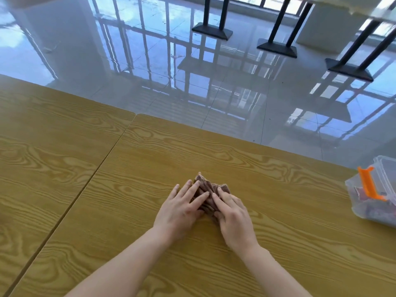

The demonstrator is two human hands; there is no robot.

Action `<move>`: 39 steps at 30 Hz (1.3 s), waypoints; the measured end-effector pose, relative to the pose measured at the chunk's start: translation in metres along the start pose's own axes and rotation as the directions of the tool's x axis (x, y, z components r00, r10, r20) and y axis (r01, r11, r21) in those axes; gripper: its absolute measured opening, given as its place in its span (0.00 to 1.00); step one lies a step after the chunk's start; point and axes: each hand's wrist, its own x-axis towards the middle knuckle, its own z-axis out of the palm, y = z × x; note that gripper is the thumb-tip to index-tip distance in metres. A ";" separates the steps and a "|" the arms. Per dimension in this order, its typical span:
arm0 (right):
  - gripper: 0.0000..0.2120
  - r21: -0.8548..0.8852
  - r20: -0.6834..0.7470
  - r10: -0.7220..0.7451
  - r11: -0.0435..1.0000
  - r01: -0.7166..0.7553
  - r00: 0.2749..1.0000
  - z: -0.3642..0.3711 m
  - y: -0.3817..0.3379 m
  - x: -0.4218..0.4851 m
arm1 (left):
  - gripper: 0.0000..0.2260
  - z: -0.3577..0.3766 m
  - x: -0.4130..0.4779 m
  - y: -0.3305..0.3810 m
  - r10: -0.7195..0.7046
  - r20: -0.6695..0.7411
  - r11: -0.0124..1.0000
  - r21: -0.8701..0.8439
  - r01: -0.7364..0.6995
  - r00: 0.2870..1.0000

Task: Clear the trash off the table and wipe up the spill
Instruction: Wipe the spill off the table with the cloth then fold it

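A small brown cloth (206, 189) lies bunched on the wooden table (267, 183), a little right of its middle. My left hand (182, 207) presses on the cloth's left side with the fingers spread flat. On the cloth's right side rests my right hand (232, 217), its fingers curled over the edge of the fabric. Most of the cloth is hidden under both hands. No spill or loose trash shows on the tabletop.
A clear plastic box (377, 189) with an orange clip stands at the table's right edge, dark scraps inside. A second wooden table (53, 136) adjoins on the left with a seam between. Beyond lies glossy floor with black table bases (212, 31).
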 end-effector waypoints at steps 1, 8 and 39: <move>0.27 0.001 0.015 -0.038 0.999 0.038 0.999 0.001 0.001 0.005 | 0.23 0.002 -0.002 -0.003 -0.007 -0.021 1.000 0.012 0.007 1.000; 0.25 0.056 0.118 -0.215 0.976 0.210 0.969 0.014 -0.026 0.057 | 0.21 -0.014 -0.015 -0.044 -0.138 -0.121 0.987 0.066 0.147 0.983; 0.25 0.033 0.123 -0.294 0.956 0.292 0.948 0.075 -0.114 0.183 | 0.20 -0.053 0.011 -0.182 -0.347 -0.074 0.935 0.053 0.351 0.935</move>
